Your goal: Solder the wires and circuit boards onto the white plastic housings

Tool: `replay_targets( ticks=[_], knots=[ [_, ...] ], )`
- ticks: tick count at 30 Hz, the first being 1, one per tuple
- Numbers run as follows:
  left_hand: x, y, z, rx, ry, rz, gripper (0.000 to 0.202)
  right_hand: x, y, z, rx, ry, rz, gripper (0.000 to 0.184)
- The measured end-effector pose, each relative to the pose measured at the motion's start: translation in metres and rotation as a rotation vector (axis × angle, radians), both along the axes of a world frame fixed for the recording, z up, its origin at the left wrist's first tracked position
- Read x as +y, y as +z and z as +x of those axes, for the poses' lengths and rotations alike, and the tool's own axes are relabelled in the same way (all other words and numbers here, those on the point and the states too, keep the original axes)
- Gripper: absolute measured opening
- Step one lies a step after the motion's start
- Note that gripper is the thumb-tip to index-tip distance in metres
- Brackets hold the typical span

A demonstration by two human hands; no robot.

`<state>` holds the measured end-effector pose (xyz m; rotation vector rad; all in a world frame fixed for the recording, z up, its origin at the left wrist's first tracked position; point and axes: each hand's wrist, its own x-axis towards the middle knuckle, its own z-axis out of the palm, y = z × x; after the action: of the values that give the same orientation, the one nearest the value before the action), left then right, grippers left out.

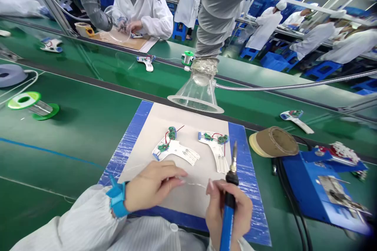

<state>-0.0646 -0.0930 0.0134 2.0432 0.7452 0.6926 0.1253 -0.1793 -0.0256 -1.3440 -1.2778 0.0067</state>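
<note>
My left hand (153, 184), with a blue wrist strap (118, 198), pinches a thin silvery solder wire (196, 184) between thumb and fingertips. The wire runs toward the fingertips of my right hand (243, 208). That hand is closed around a soldering iron (226, 223), its tip pointing up and away from me. Just beyond my hands, two white gun-shaped housing halves lie on the pale work mat (179, 115). The left housing half (179, 149) and the right housing half (217, 151) each carry green circuit boards and red wires. Neither hand touches them.
A clear fume hood (196, 94) hangs over the mat's far edge. At right are a cardboard roll (273, 141) and a blue soldering stand (312, 188). A solder spool (35, 106) lies left. Across the belt, a co-worker (147, 4) sits working; another housing half (297, 119) rests right.
</note>
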Motion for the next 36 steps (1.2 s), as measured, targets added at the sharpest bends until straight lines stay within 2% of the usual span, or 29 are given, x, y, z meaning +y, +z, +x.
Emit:
replay_targets(
  ticks=[1, 3, 7, 10, 14, 17, 20, 26, 29, 33, 36],
  knots=[
    [0.006, -0.003, -0.001, -0.013, 0.006, 0.022, 0.017, 0.004, -0.002, 0.001, 0.038, -0.005, 0.008, 0.025],
    [0.022, -0.009, -0.006, -0.026, 0.059, 0.069, 0.02, 0.015, -0.006, 0.006, -0.03, -0.018, -0.002, 0.024],
    [0.051, -0.016, -0.018, -0.055, 0.307, 0.148, 0.016, 0.04, -0.02, 0.017, -0.451, 0.043, -0.118, 0.034],
    [0.06, -0.019, -0.021, -0.097, 0.408, 0.179, 0.013, 0.053, -0.028, 0.02, -0.593, 0.132, -0.193, 0.032],
    [0.063, -0.021, -0.013, -0.109, 0.447, 0.184, 0.011, 0.062, -0.03, 0.02, -0.525, 0.253, -0.29, 0.032],
    [0.068, -0.019, -0.007, -0.134, 0.456, 0.194, 0.008, 0.069, -0.028, 0.021, -0.479, 0.36, -0.329, 0.033],
    [0.076, -0.02, -0.003, -0.169, 0.518, 0.204, 0.008, 0.077, -0.023, 0.023, -0.476, 0.427, -0.347, 0.03],
    [0.083, -0.034, -0.008, -0.178, 0.583, 0.18, 0.009, 0.095, -0.014, 0.029, -0.517, 0.529, -0.4, 0.034],
    [0.081, -0.036, -0.009, -0.165, 0.578, 0.172, 0.008, 0.096, -0.017, 0.032, -0.552, 0.48, -0.391, 0.036],
    [0.077, -0.031, -0.008, -0.119, 0.565, 0.152, 0.009, 0.077, -0.02, 0.023, -0.523, 0.354, -0.28, 0.04],
    [0.076, -0.027, -0.008, -0.117, 0.546, 0.147, 0.01, 0.058, -0.014, 0.009, -0.48, 0.167, -0.243, 0.039]
  ],
)
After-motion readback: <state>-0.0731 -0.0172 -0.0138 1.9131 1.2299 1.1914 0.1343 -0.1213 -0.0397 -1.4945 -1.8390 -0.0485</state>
